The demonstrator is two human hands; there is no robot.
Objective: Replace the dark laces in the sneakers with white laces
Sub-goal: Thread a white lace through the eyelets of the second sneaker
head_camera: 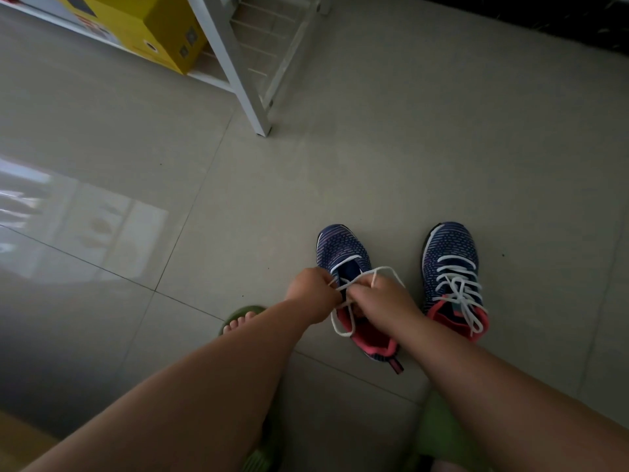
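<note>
Both your grips pinch the white lace over the left sneaker: left hand, right hand; the laced sneaker sits right

A single head-worn camera looks steeply down and forward from above the person's own forearms, which enter from the 5 and 7 o'clock corners. It sits high over the tiled floor, at arm's reach from the two sneakers just right of centre. The wide-angle lens bends the floor's grout lines and the white rack toward 12 o'clock. A green slipper lies just below centre, toward 6 o'clock. No second view shares the scene.
</note>
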